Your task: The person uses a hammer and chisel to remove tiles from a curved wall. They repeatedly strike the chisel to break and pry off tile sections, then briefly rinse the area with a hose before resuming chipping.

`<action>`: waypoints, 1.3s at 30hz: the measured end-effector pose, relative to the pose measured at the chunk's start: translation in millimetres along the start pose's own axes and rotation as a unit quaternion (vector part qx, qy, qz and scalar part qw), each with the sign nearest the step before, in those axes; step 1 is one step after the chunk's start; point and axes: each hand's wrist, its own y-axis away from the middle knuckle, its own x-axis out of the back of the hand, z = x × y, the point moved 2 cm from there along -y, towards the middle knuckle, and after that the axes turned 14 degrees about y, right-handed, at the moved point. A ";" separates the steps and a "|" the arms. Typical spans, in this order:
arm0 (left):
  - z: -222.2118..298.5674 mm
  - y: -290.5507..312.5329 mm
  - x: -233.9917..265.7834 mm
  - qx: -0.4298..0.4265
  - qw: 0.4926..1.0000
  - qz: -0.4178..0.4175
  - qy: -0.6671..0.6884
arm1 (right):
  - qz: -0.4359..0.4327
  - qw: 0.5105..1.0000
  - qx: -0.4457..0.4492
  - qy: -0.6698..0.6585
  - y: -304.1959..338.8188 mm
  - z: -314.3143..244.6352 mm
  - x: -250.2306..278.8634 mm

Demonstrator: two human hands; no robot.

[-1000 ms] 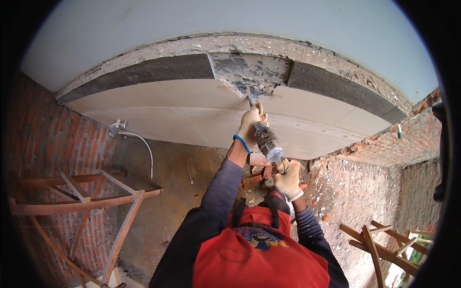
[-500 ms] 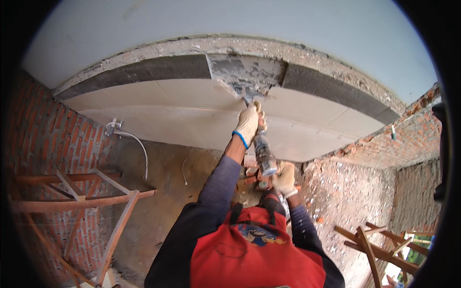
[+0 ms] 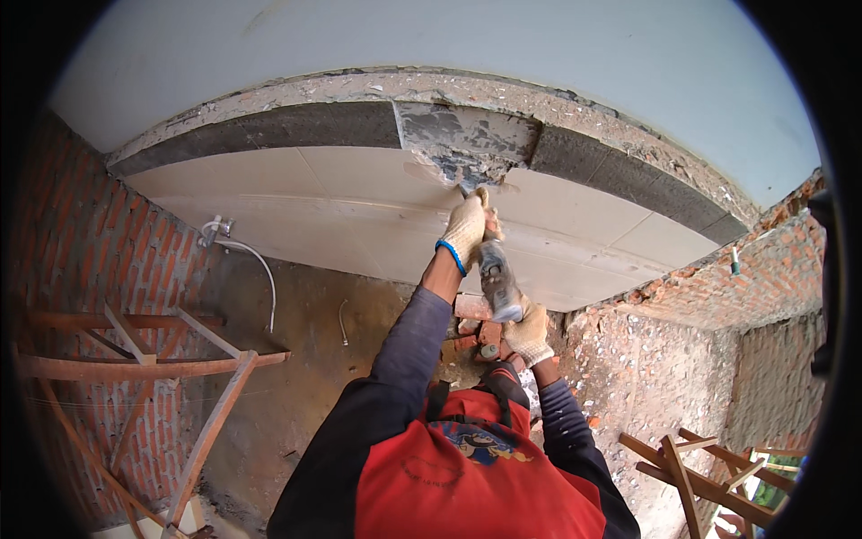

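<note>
A dusty grey power chisel is held between my two gloved hands, slanting up and to the left toward the tiled wall. My left hand, in a cream knit glove with a blue cuff edge, is closed around its front end. My right hand, gloved alike, grips the rear end. The dark bit meets the lower edge of a broken patch, where rough grey mortar shows between cream tiles. Whether the bit digs in cannot be made out.
Dark grey tiles border the rubble-strewn ledge. Broken bricks lie below the tool. A white hose hangs from a tap at left. Wooden frames stand at left and right; debris covers the right floor.
My right hand and the tool's rear end have shifted slightly up and forward. My left hand stays closed at the front, and the view has tilted a little.
</note>
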 end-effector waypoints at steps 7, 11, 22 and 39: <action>0.1 5.7 -1.3 0.043 0.995 -0.050 0.081 | 0.068 0.990 0.111 0.054 37.1 5.1 35.1; -1.9 6.4 -2.0 0.028 0.995 -0.052 0.083 | 0.095 0.957 0.232 -0.147 36.3 6.7 31.9; -2.3 -5.9 5.7 0.014 0.996 -0.009 0.084 | -0.043 0.997 -0.021 -0.065 25.3 26.5 8.8; -48.7 8.4 124.4 -0.010 0.983 0.076 -0.167 | -0.138 0.940 -0.303 0.078 179.4 134.6 -1.7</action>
